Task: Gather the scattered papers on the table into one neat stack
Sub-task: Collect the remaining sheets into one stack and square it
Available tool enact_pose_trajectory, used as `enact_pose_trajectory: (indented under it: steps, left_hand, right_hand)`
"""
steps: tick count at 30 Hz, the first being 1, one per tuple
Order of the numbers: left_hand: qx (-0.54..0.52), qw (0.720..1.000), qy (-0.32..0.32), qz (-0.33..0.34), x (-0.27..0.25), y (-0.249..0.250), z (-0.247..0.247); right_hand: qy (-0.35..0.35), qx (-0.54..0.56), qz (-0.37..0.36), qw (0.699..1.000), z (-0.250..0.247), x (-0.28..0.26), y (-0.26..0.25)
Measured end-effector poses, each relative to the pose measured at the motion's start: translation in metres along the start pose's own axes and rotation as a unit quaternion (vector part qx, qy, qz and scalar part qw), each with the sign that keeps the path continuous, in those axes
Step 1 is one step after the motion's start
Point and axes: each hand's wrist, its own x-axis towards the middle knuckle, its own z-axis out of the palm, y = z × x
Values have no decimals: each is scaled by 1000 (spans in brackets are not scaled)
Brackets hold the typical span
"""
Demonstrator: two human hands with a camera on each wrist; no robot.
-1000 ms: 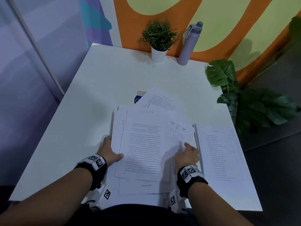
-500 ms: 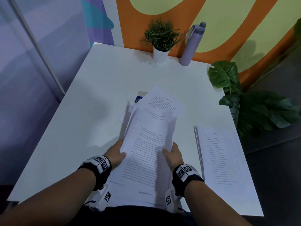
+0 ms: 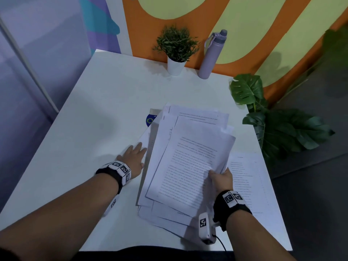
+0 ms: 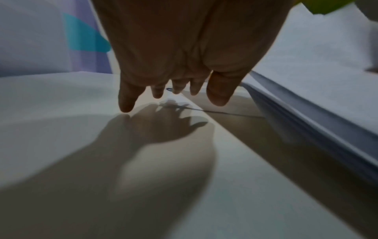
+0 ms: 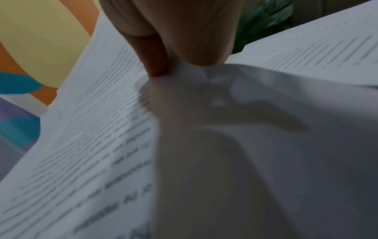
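A loose bundle of printed papers (image 3: 190,159) is lifted and tilted over the white table (image 3: 84,129). My right hand (image 3: 219,176) pinches its right edge between thumb and fingers (image 5: 155,64), bending the papers (image 5: 102,129) there. My left hand (image 3: 134,157) hovers open with straight fingers (image 4: 126,100) over the bare table, just left of the bundle's edge (image 4: 306,121) and a flat sheet (image 4: 235,110) below it. Another stack of papers (image 3: 246,183) lies flat at the right. More sheets (image 3: 197,115) lie farther back.
A small potted plant (image 3: 177,51) and a lilac bottle (image 3: 211,55) stand at the table's far edge by the wall. A blue-and-green card (image 3: 150,119) peeks out from under the far papers. A large leafy plant (image 3: 278,125) stands off the table's right side.
My left hand has let go of the bundle and moved left over the bare table. The right hand alone now holds the bundle, which has shifted to the right and tilted.
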Motion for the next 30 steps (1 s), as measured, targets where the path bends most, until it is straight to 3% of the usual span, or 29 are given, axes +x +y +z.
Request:
enact_pose_trajectory:
  steps: [2,5,10,13,16,18,20,26,30]
  left_hand:
    - [36,999,-21,13,-1,6,-1]
    - [45,999,19,21,-4,8,0]
    - [-86,996,-18,3,-23,-8,6]
    - [-150,986,36,-65,-34,-25,10]
    - [-215,966,97,-108,-40,-34,5]
    - [-245,958,77,-129,-40,-31,-1]
    - [-277,947,66,-147,-37,-24,-5]
    - [-356,921,50,-152,-37,-1,0]
    - [-381,918,46,-100,-52,6,-1]
  right_hand:
    - [8,16,9,1000,-2,5,-1]
    - [-6,29,16,999,-3,11,-6]
    - [-68,-3,8,998,17,14,-3]
    - [-127,-29,-4,991,39,7,0]
    - [-83,-104,-36,990,50,5,-5]
    - [-42,-191,-28,980,54,2,-8]
    - [-48,-254,-12,966,61,-5,-7]
    - [-171,-298,-79,936,77,-28,2]
    - [-180,-231,-58,954,73,-21,10]
